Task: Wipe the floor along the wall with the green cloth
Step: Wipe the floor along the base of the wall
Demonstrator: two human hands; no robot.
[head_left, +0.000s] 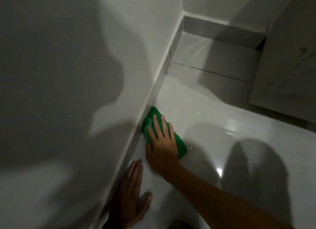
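Observation:
The green cloth (150,119) lies crumpled on the glossy white tiled floor (205,129), pushed up against the grey baseboard (153,91) at the foot of the white wall (68,57). My right hand (161,143) presses flat on top of the cloth with fingers spread, covering its middle. My left hand (131,191) rests flat on the floor beside the baseboard, just behind the right hand, fingers together and holding nothing.
A white cabinet or panel (287,66) stands at the right, its lower edge above the floor. The baseboard runs to a corner (183,23) at the far end. Shadows of my head and arms fall on wall and floor.

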